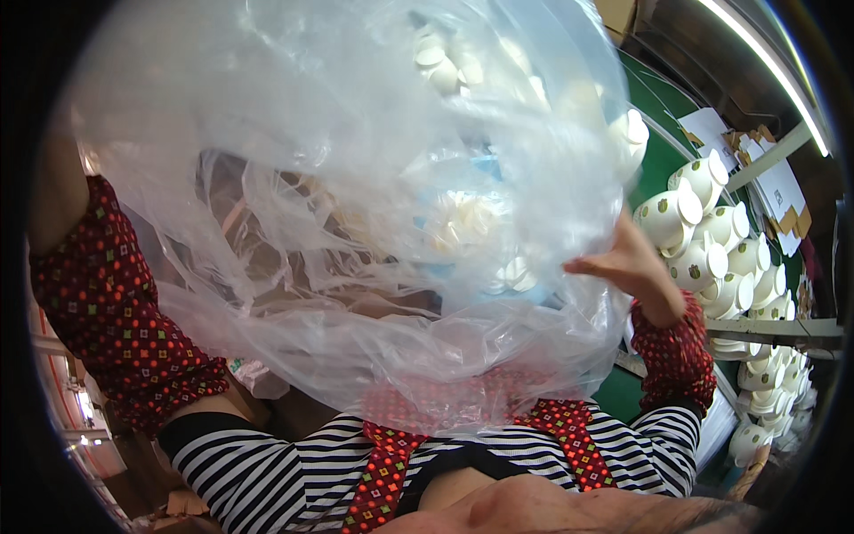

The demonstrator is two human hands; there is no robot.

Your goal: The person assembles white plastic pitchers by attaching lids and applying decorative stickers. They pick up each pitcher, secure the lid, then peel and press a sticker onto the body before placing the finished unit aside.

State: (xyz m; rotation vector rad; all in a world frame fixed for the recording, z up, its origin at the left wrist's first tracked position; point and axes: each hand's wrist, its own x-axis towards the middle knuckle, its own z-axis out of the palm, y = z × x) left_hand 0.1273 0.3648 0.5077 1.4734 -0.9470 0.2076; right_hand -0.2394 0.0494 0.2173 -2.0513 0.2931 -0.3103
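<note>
A large clear plastic bag (302, 294) billows in front of me and fills most of the view. My left arm (98, 303) reaches up along the bag's left side; its hand is lost at the dark rim, so its fingers do not show. Against the bag's right edge is my right hand (627, 262), blurred, with the thumb stretched apart from the fingers; the fingertips are hard to make out. Through the film I see white rounded pieces (436, 58), a cream-coloured heap (467, 218) and something light blue. Whether these lie in or behind the bag I cannot tell.
Many white patterned cups (672, 218) are piled at the right beside a green surface (654, 93). A metal bar (774, 327) crosses by them. Papers and cardboard (778, 187) stand farther back, under a bright tube light (769, 67).
</note>
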